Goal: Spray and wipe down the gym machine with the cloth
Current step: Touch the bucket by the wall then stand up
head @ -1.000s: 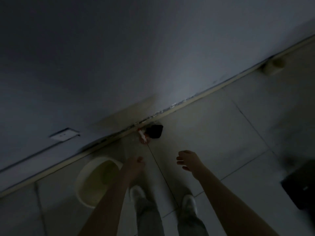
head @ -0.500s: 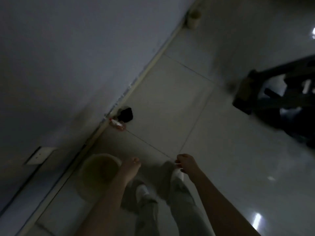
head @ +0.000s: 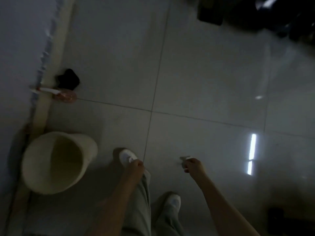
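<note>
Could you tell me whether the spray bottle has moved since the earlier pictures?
No: the bottle stays at the baseboard beside the black cloth, as before.

Glossy pale tiled floor (head: pixel 204 74). Near left, against the skirting (head: pixel 56 40): cream bucket (head: pixel 90 147), mouth open. Farther along: pinkish spray bottle (head: pixel 66 97), black cloth (head: pixel 68 79) just behind. Far right: dark machine base (head: pixel 211 14). Near middle: white shoes (head: pixel 127 155).

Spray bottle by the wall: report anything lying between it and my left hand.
Nothing visible: bare floor lies between the left hand and the spray bottle. The bucket stands beside that line, the black cloth beyond the bottle.
</note>
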Available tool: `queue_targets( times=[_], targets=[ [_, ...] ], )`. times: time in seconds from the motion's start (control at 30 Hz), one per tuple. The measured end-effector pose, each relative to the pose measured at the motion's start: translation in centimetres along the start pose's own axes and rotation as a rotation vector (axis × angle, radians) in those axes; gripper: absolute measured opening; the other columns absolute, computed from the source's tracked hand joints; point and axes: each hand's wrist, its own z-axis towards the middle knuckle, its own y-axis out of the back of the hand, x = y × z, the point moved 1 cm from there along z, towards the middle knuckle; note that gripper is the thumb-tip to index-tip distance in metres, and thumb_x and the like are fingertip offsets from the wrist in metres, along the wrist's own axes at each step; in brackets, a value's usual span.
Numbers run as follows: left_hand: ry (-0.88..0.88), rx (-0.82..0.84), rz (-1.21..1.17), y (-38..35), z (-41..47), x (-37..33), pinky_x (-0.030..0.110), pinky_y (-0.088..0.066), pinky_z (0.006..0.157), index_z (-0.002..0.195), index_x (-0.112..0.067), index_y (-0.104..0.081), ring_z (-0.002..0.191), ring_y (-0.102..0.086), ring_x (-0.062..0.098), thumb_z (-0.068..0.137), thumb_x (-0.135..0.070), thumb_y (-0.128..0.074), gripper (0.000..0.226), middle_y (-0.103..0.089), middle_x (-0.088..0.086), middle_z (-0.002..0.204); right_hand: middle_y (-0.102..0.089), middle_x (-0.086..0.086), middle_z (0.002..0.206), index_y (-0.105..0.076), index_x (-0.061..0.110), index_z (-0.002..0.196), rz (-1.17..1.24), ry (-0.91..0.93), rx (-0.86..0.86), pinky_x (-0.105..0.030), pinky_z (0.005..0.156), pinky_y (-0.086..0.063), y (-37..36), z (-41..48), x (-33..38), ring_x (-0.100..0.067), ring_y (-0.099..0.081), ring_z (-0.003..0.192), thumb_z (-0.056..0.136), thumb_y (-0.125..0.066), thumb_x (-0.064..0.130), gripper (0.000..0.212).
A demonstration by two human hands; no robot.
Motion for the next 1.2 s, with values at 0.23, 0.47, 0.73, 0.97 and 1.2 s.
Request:
queue_targets(
  times=[0.23, 0.47, 0.73, 0.97, 1.2],
  targets=[
    [-0.006, 0.113, 0.104, -15.6, 7.7, 6.4, 0.028, -0.043, 0.091, 0.116, -0.007, -0.062, 0.113, -0.058, 0.027, 0.091, -0.014, -0.054, 0.027, -0.062, 0.013, 0.122, -0.060, -0.017, 0.119, -0.055, 0.005, 0.124, -0.168, -0.104, 0.005, -0.026, 0.080, -0.039, -2.0, 5.2, -12.4, -0.031, -0.054, 0.113, 0.092, -0.049, 0.015, 0.034],
    [-0.079, 0.107, 0.134, -22.2, 18.0, 8.1, 0.041, -0.047, 0.094, 0.112, -0.014, -0.060, 0.105, -0.059, 0.030, 0.090, -0.015, -0.052, 0.023, -0.064, 0.013, 0.112, -0.049, -0.022, 0.134, -0.037, 0.004, 0.139, -0.104, -0.013, -0.200, -0.031, 0.093, -0.038, -4.5, 15.4, -17.6, -0.036, -0.048, 0.120, 0.090, -0.053, 0.009, 0.052],
    [-0.154, 0.060, 0.135, -23.4, 22.7, 9.5, 0.039, -0.049, 0.090, 0.106, -0.012, -0.063, 0.100, -0.062, 0.030, 0.087, -0.009, -0.053, 0.021, -0.067, 0.014, 0.104, -0.039, -0.022, 0.133, -0.046, 0.003, 0.127, -0.338, 0.225, -0.328, -0.041, 0.096, -0.035, -7.6, 23.0, -18.0, -0.041, -0.041, 0.117, 0.086, -0.054, 0.008, 0.042],
    [-0.129, -0.002, 0.121, -19.6, 21.2, 10.0, 0.034, -0.048, 0.088, 0.108, -0.011, -0.064, 0.102, -0.062, 0.028, 0.087, -0.009, -0.053, 0.024, -0.068, 0.013, 0.107, -0.064, -0.025, 0.101, -0.063, -0.002, 0.102, -0.147, 0.139, -0.290, -0.032, 0.068, -0.041, -8.2, 20.6, -16.1, -0.038, -0.060, 0.094, 0.087, -0.051, 0.004, 0.020],
    [-0.090, -0.062, 0.011, -13.3, 14.4, 8.7, 0.045, -0.052, 0.087, 0.092, -0.013, -0.064, 0.098, -0.064, 0.036, 0.086, -0.010, -0.054, 0.012, -0.067, 0.023, 0.105, -0.058, -0.009, 0.081, -0.062, 0.000, 0.102, 0.103, 0.144, -0.167, -0.025, 0.056, -0.041, -5.7, 10.3, -9.1, -0.025, -0.060, 0.078, 0.083, -0.054, -0.003, 0.020]
  ],
)
